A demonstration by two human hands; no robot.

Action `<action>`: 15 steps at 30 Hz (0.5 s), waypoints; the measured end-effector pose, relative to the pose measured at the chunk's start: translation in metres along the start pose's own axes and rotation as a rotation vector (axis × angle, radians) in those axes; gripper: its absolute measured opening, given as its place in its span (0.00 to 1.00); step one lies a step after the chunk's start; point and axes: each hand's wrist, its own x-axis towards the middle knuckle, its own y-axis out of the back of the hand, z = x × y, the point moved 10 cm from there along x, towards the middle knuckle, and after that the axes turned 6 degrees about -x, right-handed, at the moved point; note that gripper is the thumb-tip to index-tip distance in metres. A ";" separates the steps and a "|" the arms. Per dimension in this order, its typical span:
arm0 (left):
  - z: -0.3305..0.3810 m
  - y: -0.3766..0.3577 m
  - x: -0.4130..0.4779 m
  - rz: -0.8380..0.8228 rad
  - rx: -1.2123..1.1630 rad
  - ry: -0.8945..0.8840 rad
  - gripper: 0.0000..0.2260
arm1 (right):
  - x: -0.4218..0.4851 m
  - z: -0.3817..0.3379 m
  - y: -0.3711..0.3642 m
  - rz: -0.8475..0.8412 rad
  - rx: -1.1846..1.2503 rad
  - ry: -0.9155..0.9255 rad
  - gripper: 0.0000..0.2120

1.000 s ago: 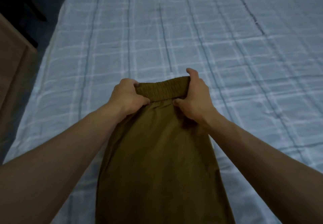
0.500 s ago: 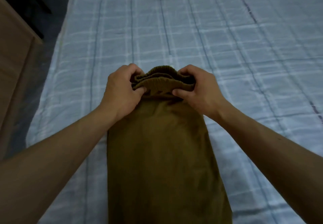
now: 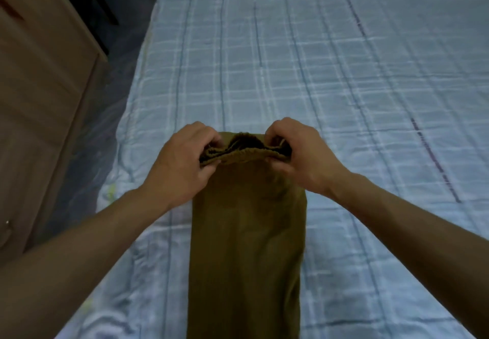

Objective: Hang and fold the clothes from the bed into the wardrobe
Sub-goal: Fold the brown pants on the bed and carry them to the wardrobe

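Observation:
Olive-brown trousers (image 3: 246, 246) lie lengthwise on the bed (image 3: 330, 79), legs running toward me and off the bottom of the view. Their elastic waistband (image 3: 244, 153) is lifted off the sheet and curled back toward me, with a dark opening showing behind it. My left hand (image 3: 182, 164) pinches the waistband's left end. My right hand (image 3: 301, 158) pinches its right end. Both hands hold the band a little above the trousers' upper part.
A light blue checked sheet covers the bed. A wooden cabinet (image 3: 42, 95) stands at the left, close to the bed's left edge, with a dark strip of floor (image 3: 87, 137) between them. Dark furniture legs (image 3: 103, 7) show at the top left.
The waistband, flat under my hands at first, has been lifted and rolled back toward me. My hands have moved slightly apart along it. The view has shifted, showing more of the cabinet.

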 end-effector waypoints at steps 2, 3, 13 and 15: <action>0.018 0.002 -0.029 -0.011 0.017 -0.002 0.14 | -0.029 -0.016 -0.007 -0.046 0.004 0.008 0.15; 0.026 0.003 -0.043 -0.014 0.017 0.002 0.15 | -0.043 -0.022 -0.011 -0.064 0.006 0.011 0.16; 0.092 0.000 -0.174 -0.055 0.014 -0.057 0.13 | -0.172 -0.078 -0.034 -0.013 -0.050 0.008 0.24; 0.106 0.003 -0.205 -0.053 -0.009 -0.057 0.13 | -0.203 -0.099 -0.041 -0.041 -0.086 0.023 0.23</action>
